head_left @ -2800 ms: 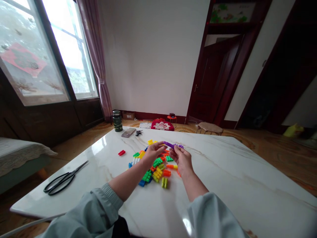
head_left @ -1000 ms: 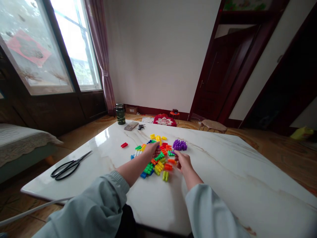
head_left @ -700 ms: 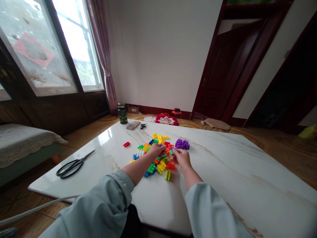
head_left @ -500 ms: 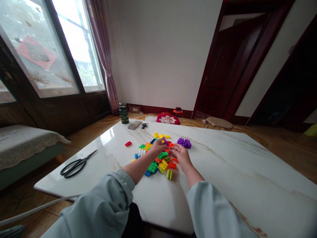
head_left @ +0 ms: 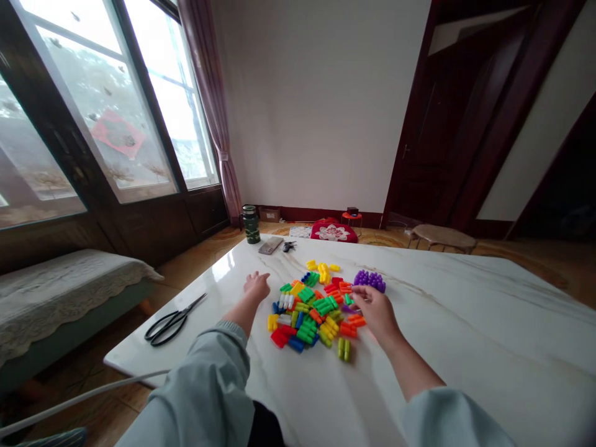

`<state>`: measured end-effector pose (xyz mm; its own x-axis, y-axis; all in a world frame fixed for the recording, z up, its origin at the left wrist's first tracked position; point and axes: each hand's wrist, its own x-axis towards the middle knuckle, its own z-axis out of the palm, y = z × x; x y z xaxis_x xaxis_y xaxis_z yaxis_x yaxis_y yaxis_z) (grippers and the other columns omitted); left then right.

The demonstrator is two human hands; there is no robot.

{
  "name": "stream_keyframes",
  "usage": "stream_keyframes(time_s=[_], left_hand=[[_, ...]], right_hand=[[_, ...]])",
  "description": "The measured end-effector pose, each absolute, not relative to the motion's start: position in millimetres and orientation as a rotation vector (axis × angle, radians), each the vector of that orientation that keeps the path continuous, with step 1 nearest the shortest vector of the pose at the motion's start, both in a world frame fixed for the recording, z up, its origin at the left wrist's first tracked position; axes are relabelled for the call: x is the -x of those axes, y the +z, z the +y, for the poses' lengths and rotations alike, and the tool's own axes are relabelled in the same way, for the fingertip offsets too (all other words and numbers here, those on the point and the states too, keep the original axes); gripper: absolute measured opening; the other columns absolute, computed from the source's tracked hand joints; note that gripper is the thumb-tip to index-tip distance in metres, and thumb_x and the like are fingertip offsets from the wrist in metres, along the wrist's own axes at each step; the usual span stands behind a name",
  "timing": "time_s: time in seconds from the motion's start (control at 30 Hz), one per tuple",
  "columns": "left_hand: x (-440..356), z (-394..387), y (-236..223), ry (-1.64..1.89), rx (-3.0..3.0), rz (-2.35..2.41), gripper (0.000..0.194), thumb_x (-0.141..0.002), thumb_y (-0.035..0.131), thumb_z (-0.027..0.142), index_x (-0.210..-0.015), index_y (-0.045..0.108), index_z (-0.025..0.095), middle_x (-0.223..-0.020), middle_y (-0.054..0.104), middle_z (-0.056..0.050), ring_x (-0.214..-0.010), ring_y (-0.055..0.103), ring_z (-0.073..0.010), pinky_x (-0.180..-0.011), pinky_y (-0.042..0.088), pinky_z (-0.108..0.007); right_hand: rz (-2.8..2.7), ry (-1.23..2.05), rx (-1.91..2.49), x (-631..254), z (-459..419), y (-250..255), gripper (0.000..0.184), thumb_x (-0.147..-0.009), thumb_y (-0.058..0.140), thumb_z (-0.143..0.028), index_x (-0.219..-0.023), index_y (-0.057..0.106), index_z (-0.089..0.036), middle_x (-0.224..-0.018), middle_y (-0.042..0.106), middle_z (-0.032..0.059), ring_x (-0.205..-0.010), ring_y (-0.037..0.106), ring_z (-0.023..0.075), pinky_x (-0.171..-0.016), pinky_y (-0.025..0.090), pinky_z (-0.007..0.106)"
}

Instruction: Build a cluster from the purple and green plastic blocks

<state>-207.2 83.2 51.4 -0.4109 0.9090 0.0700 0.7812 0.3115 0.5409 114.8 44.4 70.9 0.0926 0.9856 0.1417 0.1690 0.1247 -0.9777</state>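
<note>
A pile of small colourful plastic blocks point(head_left: 311, 308) lies on the white marble table point(head_left: 447, 323). A joined purple block cluster point(head_left: 370, 280) sits at the pile's far right edge. My left hand point(head_left: 257, 287) rests on the table just left of the pile, fingers stretched forward, and nothing shows in it. My right hand point(head_left: 375, 311) is at the pile's right side, its fingers curled, with the fingertips pinching a small purple block point(head_left: 346, 308).
Black scissors point(head_left: 173, 320) lie near the table's left edge. A camouflage bottle point(head_left: 251, 225), a phone point(head_left: 270, 245) and keys point(head_left: 288, 246) sit at the far corner. A bed point(head_left: 60, 292) stands to the left. A stool point(head_left: 442, 234) and red cushion point(head_left: 333, 231) are on the floor beyond.
My left hand has moved out of the pile to the left, over where a lone red block lay. The purple cluster was set down earlier. My view turned left.
</note>
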Motion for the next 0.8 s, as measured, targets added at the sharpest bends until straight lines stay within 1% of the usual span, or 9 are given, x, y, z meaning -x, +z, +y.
stream_keyframes(time_s=[0.1,0.17,0.27,0.4,0.5,0.57,0.63,0.73,0.8], left_hand=[[225.3,84.9,33.5,0.601,-1.599,2.380,0.049,-0.068,0.060,0.008,-0.113,0.068,0.027,-0.121,0.060,-0.012,-0.121,0.050,-0.0349,-0.097,0.042,-0.047],[227.8,86.0,24.7,0.567,-1.662,2.392,0.042,-0.070,0.058,0.009,-0.107,0.069,0.026,-0.116,0.062,-0.011,-0.118,0.053,-0.0315,-0.095,0.044,-0.041],[218.2,88.4,22.2,0.620,-1.738,2.398,0.032,-0.077,0.055,0.011,-0.102,0.071,0.022,-0.112,0.063,-0.012,-0.112,0.056,-0.0283,-0.093,0.045,-0.036],[183.0,95.7,35.4,0.801,-1.819,2.307,0.033,-0.086,0.053,0.020,-0.115,0.067,0.019,-0.103,0.068,-0.010,-0.098,0.064,-0.0226,-0.089,0.048,-0.032],[152.3,97.6,47.0,0.895,-1.949,2.104,0.034,-0.086,0.057,0.024,-0.119,0.065,0.023,-0.104,0.069,-0.005,-0.095,0.066,-0.0173,-0.088,0.050,-0.027],[138.6,92.3,52.6,0.951,-2.034,1.971,0.044,-0.084,0.061,0.028,-0.128,0.059,0.025,-0.117,0.065,-0.006,-0.100,0.065,-0.0182,-0.089,0.051,-0.029],[132.9,80.0,56.4,1.034,-2.138,1.823,0.055,-0.084,0.063,0.034,-0.136,0.050,0.025,-0.129,0.058,-0.010,-0.112,0.060,-0.0226,-0.095,0.049,-0.036],[134.9,49.0,57.6,1.071,-2.309,1.579,0.055,-0.089,0.055,0.043,-0.140,0.045,0.025,-0.135,0.053,-0.012,-0.123,0.053,-0.0262,-0.105,0.042,-0.043],[137.1,23.1,54.2,0.932,-2.440,1.460,0.056,-0.090,0.052,0.049,-0.141,0.045,0.026,-0.140,0.050,-0.011,-0.129,0.047,-0.0281,-0.109,0.038,-0.045]], right_hand=[[-1.350,0.937,1.257,-116.4,43.0,74.0,0.020,-0.071,0.058,-0.023,-0.087,0.067,-0.014,-0.077,0.071,0.0058,-0.056,0.068,0.0182,-0.051,0.053,0.027],[-1.387,0.916,1.246,-117.3,43.7,72.2,0.020,-0.071,0.056,-0.023,-0.086,0.067,-0.015,-0.078,0.072,0.0056,-0.057,0.068,0.0182,-0.051,0.053,0.028],[-1.443,0.882,1.273,-119.4,46.4,64.7,0.020,-0.072,0.056,-0.025,-0.086,0.067,-0.017,-0.076,0.072,0.0046,-0.056,0.068,0.0188,-0.050,0.053,0.028],[-1.500,0.808,1.334,-123.4,50.0,53.9,0.016,-0.072,0.056,-0.023,-0.083,0.067,-0.018,-0.073,0.070,0.0024,-0.055,0.067,0.0176,-0.053,0.053,0.027],[-1.526,0.745,1.382,-129.0,53.1,48.2,0.015,-0.073,0.056,-0.021,-0.083,0.067,-0.018,-0.074,0.071,0.0019,-0.055,0.067,0.0161,-0.056,0.053,0.026],[-1.534,0.695,1.443,-135.6,55.8,44.4,0.015,-0.074,0.056,-0.020,-0.084,0.068,-0.017,-0.077,0.071,0.0027,-0.056,0.067,0.0155,-0.060,0.052,0.026],[-1.523,0.640,1.530,-145.0,58.9,40.2,0.017,-0.077,0.055,-0.019,-0.087,0.068,-0.017,-0.083,0.072,0.0043,-0.059,0.068,0.0148,-0.063,0.051,0.025],[-1.495,0.562,1.696,-162.1,63.0,34.3,0.022,-0.078,0.055,-0.020,-0.094,0.070,-0.018,-0.091,0.073,0.0054,-0.065,0.069,0.0146,-0.066,0.051,0.024],[-1.482,0.541,1.785,-172.5,63.8,32.3,0.023,-0.077,0.056,-0.020,-0.094,0.071,-0.020,-0.090,0.073,0.0052,-0.071,0.069,0.0161,-0.067,0.050,0.024]])
